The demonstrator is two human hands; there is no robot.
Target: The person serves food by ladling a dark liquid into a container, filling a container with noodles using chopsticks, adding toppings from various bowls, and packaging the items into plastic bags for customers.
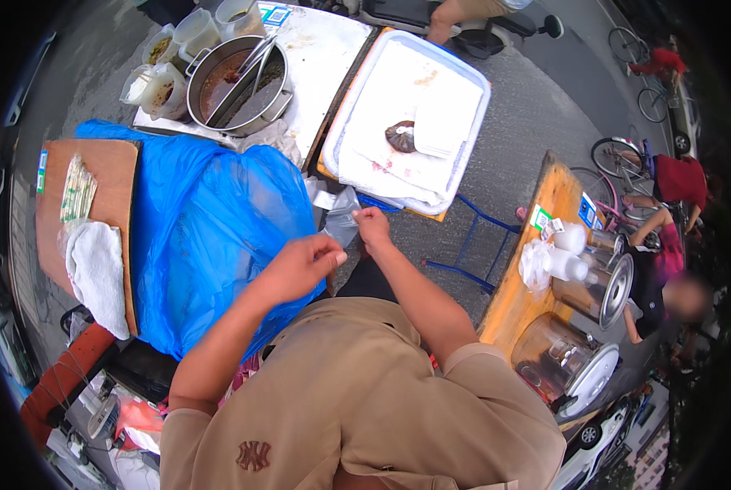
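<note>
My right hand point(374, 230) has its thumb and finger pinched at the edge of a thin translucent plastic bag point(341, 215), which hangs at the near corner of the cart. Lower and to the left, my left hand point(301, 267) is held in the air with curled fingers and the thumb out. Its palm side is hidden, so I cannot tell if anything is in it. Blue plastic sheeting point(230, 245) spreads under my left forearm. Beyond my right hand stands a white plastic tray point(365, 116) lined with white cloth, with a dark round food item point(401, 136) and a white box point(437, 133) on it.
A divided steel pot point(209, 92) with ladles and several plastic tubs stand at the upper left. A board point(90, 184) bears wrapped sticks point(79, 191) and a white towel point(98, 269). On the right, a wooden counter point(524, 245) holds clear drink vats point(555, 355). Passers-by and bicycles are beyond.
</note>
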